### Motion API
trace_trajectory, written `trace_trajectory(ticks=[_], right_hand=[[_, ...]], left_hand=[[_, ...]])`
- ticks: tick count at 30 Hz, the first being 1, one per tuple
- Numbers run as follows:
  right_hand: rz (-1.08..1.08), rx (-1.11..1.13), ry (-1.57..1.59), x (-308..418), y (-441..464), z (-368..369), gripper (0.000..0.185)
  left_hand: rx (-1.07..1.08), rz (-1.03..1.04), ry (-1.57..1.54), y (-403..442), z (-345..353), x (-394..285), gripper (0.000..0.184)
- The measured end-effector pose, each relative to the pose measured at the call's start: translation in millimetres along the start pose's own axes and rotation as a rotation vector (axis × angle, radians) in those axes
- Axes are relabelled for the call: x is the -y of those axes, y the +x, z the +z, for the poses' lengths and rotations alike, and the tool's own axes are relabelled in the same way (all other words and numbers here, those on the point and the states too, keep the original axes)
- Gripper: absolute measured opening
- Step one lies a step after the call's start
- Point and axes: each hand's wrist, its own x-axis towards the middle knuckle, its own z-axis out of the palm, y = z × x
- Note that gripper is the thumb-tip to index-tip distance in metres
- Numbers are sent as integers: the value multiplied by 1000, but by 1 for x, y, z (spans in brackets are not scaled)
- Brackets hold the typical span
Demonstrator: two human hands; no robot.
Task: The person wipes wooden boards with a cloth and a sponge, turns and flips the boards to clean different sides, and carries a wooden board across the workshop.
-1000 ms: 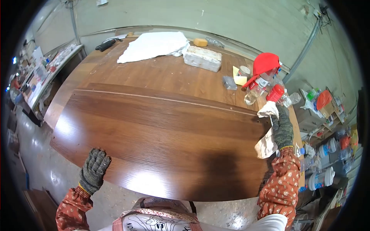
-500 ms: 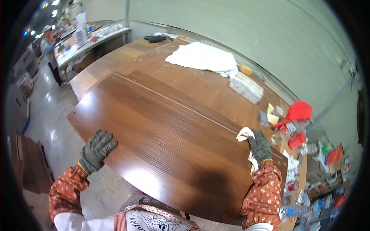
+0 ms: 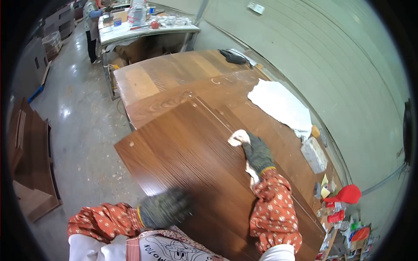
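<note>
A brown wood-grain panel lies across the bench, its near-left corner jutting past the bench edge. My right hand, in a dark grey knit glove, grips a white cloth against the panel near its far long edge. Part of the cloth trails below the palm. My left hand, gloved alike and slightly blurred, is over the panel's near edge, close to my body. Its fingers look stretched out with nothing in them; whether it touches the panel I cannot tell.
On the bench behind the panel are a white sheet, a wrapped block and a black object. A red cap and bottles sit at right. Brown boards stand at left; a person is farther back.
My view has turned left. My left hand has left the panel's left edge and come in toward my body. My right hand has slid the cloth along the panel toward its far-left end.
</note>
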Motion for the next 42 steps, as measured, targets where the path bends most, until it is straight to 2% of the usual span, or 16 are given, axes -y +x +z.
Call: trace_trajectory(ticks=[8,10,12,13,14,16,18,20,22,24,27,30,31,32,36,42], right_hand=[[-167,-12,189,125,200,102,43],[-167,214,238,202,184,40,32],[-339,473,692,211,208,96,21],[-538,254,563,245,174,69,21],[-692,334,861,258,170,93,23],[-777,496,1140,291,134,85,18],[-780,212,794,294,98,69,20],[-699,212,395,288,56,14,22],[-668,-59,152,264,16,-2,17],[-385,24,127,230,-39,-46,20],[-190,-309,451,139,-149,-46,36],[467,-424,406,103,-332,-79,53],[693,-768,873,115,-387,-84,50],[817,-1004,774,113,-451,-76,51],[657,-1665,469,138,-709,-23,51],[1512,-1863,686,204,-794,-42,52]], left_hand=[[-139,81,-164,-9,5,14,43],[-198,107,-179,-11,9,17,49],[-170,110,-165,-10,4,22,48],[-158,134,-163,-10,7,24,47],[-143,173,-170,-10,10,25,47],[57,-147,-669,-13,17,17,44],[242,-242,-705,-10,18,10,44],[232,-90,-387,-1,15,15,46],[186,31,-207,5,7,22,51],[139,93,-99,8,11,21,57],[135,159,1,8,8,-5,68],[99,263,77,36,23,-47,72],[69,315,76,45,21,-63,66],[93,324,94,54,23,-78,64],[154,339,129,81,36,-135,55],[174,300,234,75,52,-150,56]])
